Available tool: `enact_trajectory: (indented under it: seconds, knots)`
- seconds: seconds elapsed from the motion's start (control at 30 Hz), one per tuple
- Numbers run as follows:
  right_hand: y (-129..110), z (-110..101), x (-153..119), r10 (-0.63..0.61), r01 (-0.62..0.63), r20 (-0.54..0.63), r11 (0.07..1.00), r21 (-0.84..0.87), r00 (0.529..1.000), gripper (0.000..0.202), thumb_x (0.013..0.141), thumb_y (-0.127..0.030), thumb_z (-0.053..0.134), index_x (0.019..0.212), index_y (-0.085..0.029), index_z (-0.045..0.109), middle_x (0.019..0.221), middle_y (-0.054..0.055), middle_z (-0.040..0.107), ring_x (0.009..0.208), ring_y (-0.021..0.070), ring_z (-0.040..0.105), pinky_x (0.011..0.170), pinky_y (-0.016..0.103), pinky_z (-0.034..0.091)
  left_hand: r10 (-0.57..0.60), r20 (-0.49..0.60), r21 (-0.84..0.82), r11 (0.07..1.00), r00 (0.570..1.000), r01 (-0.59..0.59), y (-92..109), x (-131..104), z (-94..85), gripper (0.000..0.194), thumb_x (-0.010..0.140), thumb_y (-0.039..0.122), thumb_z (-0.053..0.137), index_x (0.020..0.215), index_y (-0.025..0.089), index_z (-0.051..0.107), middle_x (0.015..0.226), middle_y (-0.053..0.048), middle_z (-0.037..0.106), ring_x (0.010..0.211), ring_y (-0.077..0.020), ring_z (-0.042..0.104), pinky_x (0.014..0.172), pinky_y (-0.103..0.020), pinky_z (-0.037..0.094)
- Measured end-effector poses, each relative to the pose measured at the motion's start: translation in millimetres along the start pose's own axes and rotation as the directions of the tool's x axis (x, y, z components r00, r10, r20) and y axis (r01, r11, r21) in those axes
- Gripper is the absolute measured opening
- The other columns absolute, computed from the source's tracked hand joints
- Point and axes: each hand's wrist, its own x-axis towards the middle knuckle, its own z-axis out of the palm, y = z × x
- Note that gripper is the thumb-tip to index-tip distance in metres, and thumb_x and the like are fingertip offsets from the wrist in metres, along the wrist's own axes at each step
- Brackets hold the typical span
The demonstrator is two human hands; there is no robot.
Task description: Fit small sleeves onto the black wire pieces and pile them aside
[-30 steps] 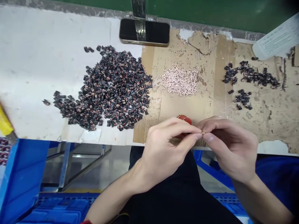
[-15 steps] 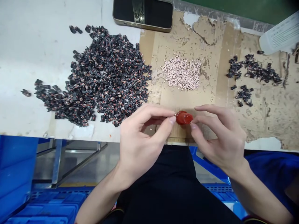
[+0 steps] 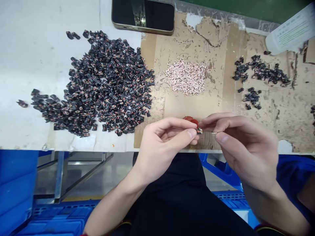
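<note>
My left hand (image 3: 169, 141) is closed in a pinch on a small black part (image 3: 199, 131), whose lighter end points right. Just right of it, my right hand (image 3: 246, 144) pinches a tiny light-coloured piece (image 3: 214, 133) between thumb and forefinger. A narrow gap separates the two pieces. Behind the left fingertips stands a small red pot (image 3: 189, 118), partly hidden by them. Beyond the hands lies a heap of tiny pinkish pieces (image 3: 187, 78) on the cardboard. To the left spreads a large pile of small black parts (image 3: 108, 85) with reddish ends.
A phone (image 3: 142, 15) lies at the back edge. Several groups of dark parts (image 3: 270, 72) are on the right, near a white translucent container (image 3: 290, 29). Blue crates (image 3: 54, 219) stand below the table, whose front edge runs just under my hands.
My left hand has moved right, in front of the red pot, and the black part now shows at its fingertips. My right hand has drawn away from the pot to the right.
</note>
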Motion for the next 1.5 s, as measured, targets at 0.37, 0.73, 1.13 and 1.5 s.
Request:
enact_trajectory:
  seconds: [0.37,0.73,1.13,1.5]
  knots:
    - [-8.0,1.4,-1.4,0.064,-0.063,-0.002,0.989,0.132,0.998,0.017,0.092,-0.012,0.073,0.091,-0.028,0.077,0.101,0.001,0.081,0.093,0.0194,0.08,0.081,0.03,0.069,-0.217,0.114,-0.222,0.946,0.97,0.237,-3.4,4.5,7.4,0.007,0.079,0.014,0.088,0.079,0.019,0.083,0.072,0.0,0.079,0.064,-0.0072,0.074,0.069,-0.013,0.062]
    - [-8.1,-4.1,5.0,0.002,-0.012,0.096,0.995,0.102,0.995,0.016,0.091,-0.008,0.074,0.094,-0.023,0.077,0.1,0.002,0.081,0.094,0.014,0.078,0.085,0.021,0.066,-0.195,0.112,-0.192,0.958,0.974,0.214,1.5,1.5,6.1,0.006,0.083,0.012,0.087,0.082,0.016,0.083,0.072,0.0,0.081,0.067,-0.0068,0.076,0.069,-0.011,0.061]
    - [6.8,0.6,5.9,-0.223,0.225,-0.032,0.972,0.06,0.974,0.036,0.081,-0.002,0.083,0.102,-0.031,0.085,0.097,0.001,0.085,0.084,0.0192,0.081,0.073,0.03,0.07,-0.241,0.106,-0.37,0.891,0.965,0.264,1.0,-0.5,14.6,0.012,0.081,0.008,0.087,0.082,0.014,0.077,0.071,-0.001,0.078,0.064,-0.0064,0.075,0.069,-0.012,0.062]
    - [-9.1,8.1,3.4,-0.125,0.126,-0.149,0.992,-0.004,0.981,0.041,0.082,-0.005,0.084,0.113,-0.033,0.081,0.1,-0.003,0.084,0.075,0.0124,0.078,0.072,0.024,0.067,-0.168,0.101,-0.304,0.933,0.981,0.191,-2.0,-5.2,24.6,0.024,0.084,0.024,0.091,0.099,0.015,0.074,0.072,0.002,0.079,0.063,-0.0058,0.075,0.067,-0.012,0.062]
